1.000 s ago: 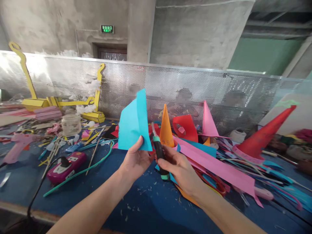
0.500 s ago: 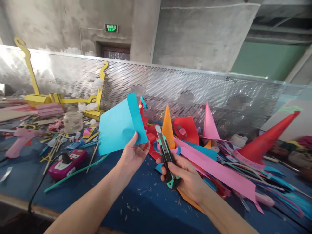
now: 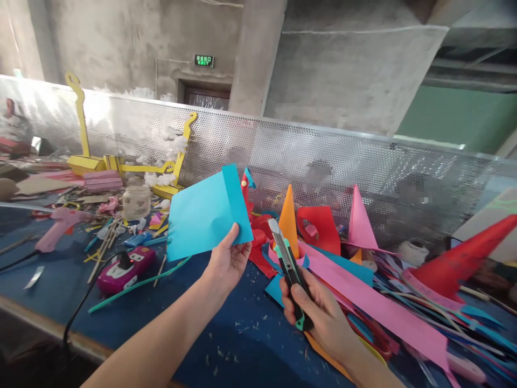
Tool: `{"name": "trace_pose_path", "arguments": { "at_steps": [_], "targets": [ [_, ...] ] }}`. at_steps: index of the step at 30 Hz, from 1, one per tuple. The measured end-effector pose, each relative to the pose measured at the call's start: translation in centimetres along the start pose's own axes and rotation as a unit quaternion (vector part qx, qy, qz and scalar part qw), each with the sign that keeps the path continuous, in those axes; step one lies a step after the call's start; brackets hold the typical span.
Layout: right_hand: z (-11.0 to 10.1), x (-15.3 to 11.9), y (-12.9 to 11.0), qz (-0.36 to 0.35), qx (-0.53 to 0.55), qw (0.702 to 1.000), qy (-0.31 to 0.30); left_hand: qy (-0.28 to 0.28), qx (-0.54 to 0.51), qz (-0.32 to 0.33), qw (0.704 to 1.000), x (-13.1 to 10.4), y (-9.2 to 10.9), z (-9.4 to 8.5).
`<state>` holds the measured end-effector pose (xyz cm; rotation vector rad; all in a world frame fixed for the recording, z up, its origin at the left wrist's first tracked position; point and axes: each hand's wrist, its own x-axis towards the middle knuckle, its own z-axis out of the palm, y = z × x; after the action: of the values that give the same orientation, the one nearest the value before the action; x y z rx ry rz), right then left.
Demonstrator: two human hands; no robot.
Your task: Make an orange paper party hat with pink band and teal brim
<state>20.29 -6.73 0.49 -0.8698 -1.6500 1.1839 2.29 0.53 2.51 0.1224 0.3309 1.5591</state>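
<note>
A blue sheet [image 3: 197,215] with a darker folded strip along its right side is pinched at its lower right by my left hand [image 3: 229,258], thumb in front and fingers behind. My right hand [image 3: 315,302] is wrapped round a black and green utility knife [image 3: 291,272], its tip pointing up and to the left. The knife is apart from the sheet, to its right. Behind the knife stands an orange cone [image 3: 288,221], with a curled red sheet [image 3: 323,229] and a pink cone [image 3: 359,221] farther right.
A purple power strip [image 3: 127,269], a pink glue gun [image 3: 60,226] and a glass jar [image 3: 136,203] are on the left. A long pink strip [image 3: 375,296] and a red cone [image 3: 464,264] lie on the right. A perforated metal panel [image 3: 274,145] runs behind.
The view has shifted, so the table's contents appear farther right or lower. My right hand and the knife sit slightly lower and farther right in view; both hands keep their holds.
</note>
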Motion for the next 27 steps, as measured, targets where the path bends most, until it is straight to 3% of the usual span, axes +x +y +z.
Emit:
{"name": "trace_pose_path", "arguments": {
  "at_steps": [5,7,10,14,17,20,27],
  "targets": [
    [-0.8,-1.4,0.1,-0.057,-0.179,0.981,0.058,0.013,0.011,0.027,1.000,0.1,-0.2,0.0],
    [-1.3,-2.1,0.3,-0.130,-0.331,0.931,0.087,0.020,0.013,0.027,0.999,0.1,-0.3,0.0],
    [-1.6,-2.6,0.3,-0.234,-0.510,0.822,0.098,0.025,0.018,0.023,0.999,0.2,-0.6,-0.2],
    [-1.4,-2.4,0.4,-0.300,-0.612,0.721,0.124,0.021,0.025,0.020,0.999,0.3,-0.8,-0.4],
    [-1.2,-2.1,0.7,-0.323,-0.653,0.670,0.144,0.012,0.030,0.016,0.999,0.2,-0.9,-0.4],
    [-1.2,-1.9,0.8,-0.330,-0.667,0.650,0.152,0.006,0.036,0.013,0.999,0.2,-0.9,-0.5],
    [-1.3,-1.9,0.8,-0.333,-0.669,0.644,0.165,-0.002,0.044,0.019,0.999,0.1,-1.1,-0.6]
  ]
}}
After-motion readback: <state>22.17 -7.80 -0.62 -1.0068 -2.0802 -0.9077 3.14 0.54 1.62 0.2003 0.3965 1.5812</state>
